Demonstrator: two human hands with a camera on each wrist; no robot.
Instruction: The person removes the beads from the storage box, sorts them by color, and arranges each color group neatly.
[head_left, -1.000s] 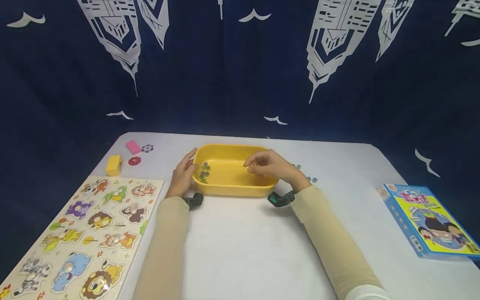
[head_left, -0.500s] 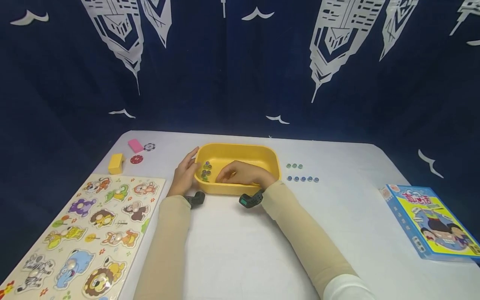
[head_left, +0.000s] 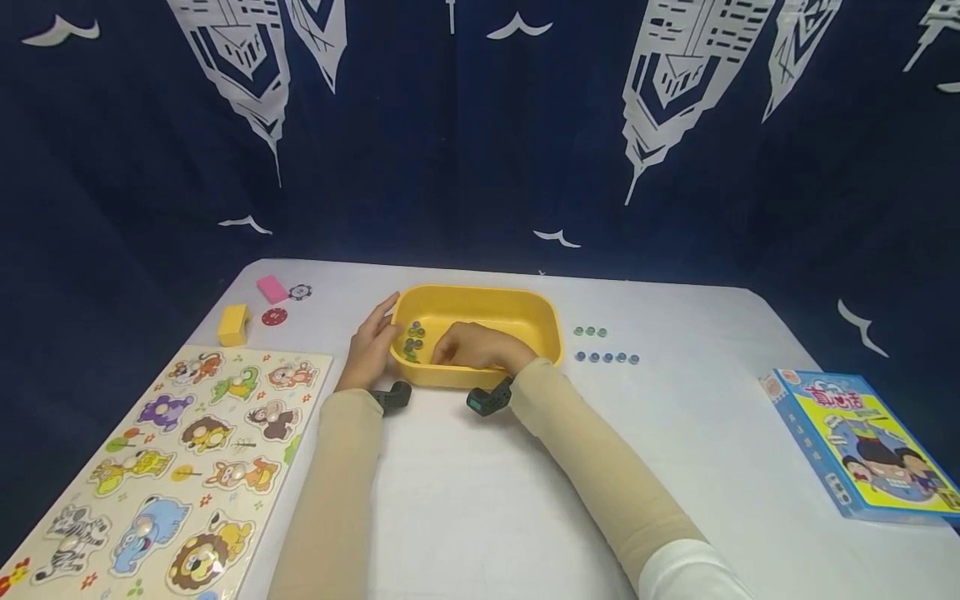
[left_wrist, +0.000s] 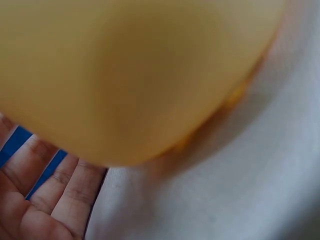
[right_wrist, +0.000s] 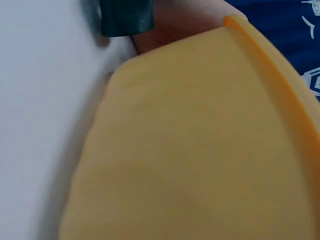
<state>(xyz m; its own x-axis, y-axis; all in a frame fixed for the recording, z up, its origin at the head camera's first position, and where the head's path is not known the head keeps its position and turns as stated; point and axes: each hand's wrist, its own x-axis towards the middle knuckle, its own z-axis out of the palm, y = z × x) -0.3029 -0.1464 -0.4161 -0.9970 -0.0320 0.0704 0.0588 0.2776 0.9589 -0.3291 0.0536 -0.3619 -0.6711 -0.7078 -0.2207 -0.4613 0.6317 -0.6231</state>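
Your right hand (head_left: 480,344) has slid left in the tray (head_left: 480,381)!
Fingertips hidden, can't tell that grip; left hand (head_left: 367,348) steadies it, fingers loose; stray knuckles could scatter beads (head_left: 418,332).

My left arm (head_left: 333,492) reaches forward, and my left hand (head_left: 367,350) has its fingers mostly straight. My right arm (head_left: 600,471) slants inward, my right hand (head_left: 476,346) bent downward, its fingertips hidden.
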